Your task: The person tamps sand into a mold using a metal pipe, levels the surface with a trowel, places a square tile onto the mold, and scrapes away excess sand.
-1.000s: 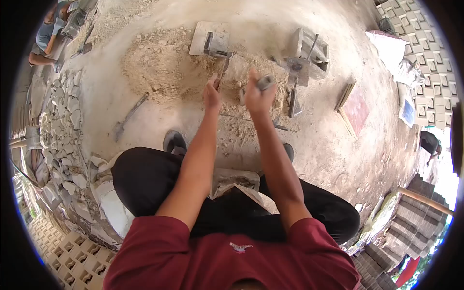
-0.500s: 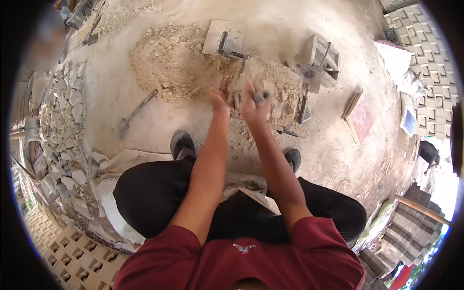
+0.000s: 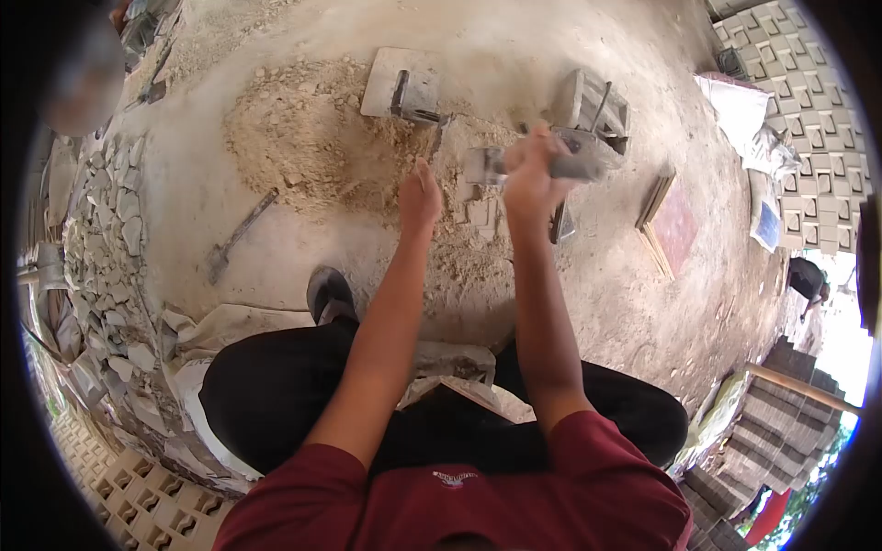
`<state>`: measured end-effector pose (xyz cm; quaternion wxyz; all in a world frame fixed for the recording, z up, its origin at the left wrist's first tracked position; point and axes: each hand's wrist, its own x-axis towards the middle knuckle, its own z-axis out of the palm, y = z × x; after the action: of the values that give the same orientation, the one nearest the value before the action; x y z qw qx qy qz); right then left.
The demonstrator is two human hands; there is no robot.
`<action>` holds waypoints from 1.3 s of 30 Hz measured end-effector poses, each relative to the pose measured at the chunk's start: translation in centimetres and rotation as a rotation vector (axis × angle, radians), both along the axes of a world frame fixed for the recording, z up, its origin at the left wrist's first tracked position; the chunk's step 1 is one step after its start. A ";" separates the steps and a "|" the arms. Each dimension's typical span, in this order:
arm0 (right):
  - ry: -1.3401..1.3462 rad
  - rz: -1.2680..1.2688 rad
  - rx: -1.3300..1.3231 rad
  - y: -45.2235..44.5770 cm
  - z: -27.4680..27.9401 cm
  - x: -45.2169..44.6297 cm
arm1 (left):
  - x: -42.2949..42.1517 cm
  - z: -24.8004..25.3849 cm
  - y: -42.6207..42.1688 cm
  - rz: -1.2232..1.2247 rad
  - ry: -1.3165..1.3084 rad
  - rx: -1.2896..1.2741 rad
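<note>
My right hand (image 3: 536, 184) is closed around a blurred grey hammer-like tool (image 3: 579, 167), whose blocky other end points left over the dusty debris. To its left, my left hand (image 3: 420, 200) is held edge-on over the rubble, its fingers together; what it grips, if anything, is hidden. A thin dark metal piece (image 3: 401, 92) lies on a pale square plate (image 3: 378, 84) just beyond the left hand. Crumbled tan material (image 3: 294, 138) spreads on the ground left of the hands.
A grey box-like metal mould (image 3: 581, 99) stands beyond my right hand. A small long-handled tool (image 3: 241, 237) lies at left, near broken stones (image 3: 101, 248). A reddish board (image 3: 678, 225) lies at right, stacked patterned blocks (image 3: 808, 119) beyond. Another person (image 3: 808, 278) is at far right.
My right hand has moved right and lifted the tool, which now lies sideways. My left hand is a little apart from it, and the strip seen in it earlier is no longer distinct.
</note>
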<state>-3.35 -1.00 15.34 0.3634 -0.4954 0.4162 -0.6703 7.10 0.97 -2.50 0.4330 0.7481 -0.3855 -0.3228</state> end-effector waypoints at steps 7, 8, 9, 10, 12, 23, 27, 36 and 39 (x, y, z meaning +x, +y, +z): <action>0.147 -0.034 0.173 -3.3 1.1 -0.1 | -1.0 -0.7 -0.6 -0.032 -0.195 -0.146; 0.013 -0.015 0.167 -2.8 1.6 -0.1 | -0.8 -1.3 -0.5 -0.026 -0.233 -0.113; 0.008 -0.017 0.169 -3.6 0.5 0.7 | -0.4 -1.3 -0.5 -0.029 -0.237 -0.112; 0.262 -0.181 -0.079 -4.9 -1.4 1.9 | -0.1 -1.2 -0.2 -0.056 -0.141 -0.051; 0.425 -0.005 0.282 -6.2 -1.1 2.6 | -0.5 -0.1 0.2 -0.069 -0.040 0.008; 0.188 0.030 0.171 -8.5 -1.9 2.2 | -0.7 -0.4 0.1 -0.030 -0.093 -0.036; 0.170 -0.133 0.101 -7.3 -1.0 0.4 | -0.5 1.0 0.0 -0.125 -0.174 -0.067; 0.562 -0.101 -0.083 -6.0 -2.9 -3.9 | -0.8 -0.2 -0.3 -0.112 -0.347 -0.184; 0.157 0.007 0.240 -6.6 -1.4 -3.2 | -0.6 0.3 0.2 -0.187 -0.288 -0.096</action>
<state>-6.57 -7.56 13.90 0.3888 -0.5008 0.5185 -0.5737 6.51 1.17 -2.25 0.3767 0.7259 -0.5264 -0.2325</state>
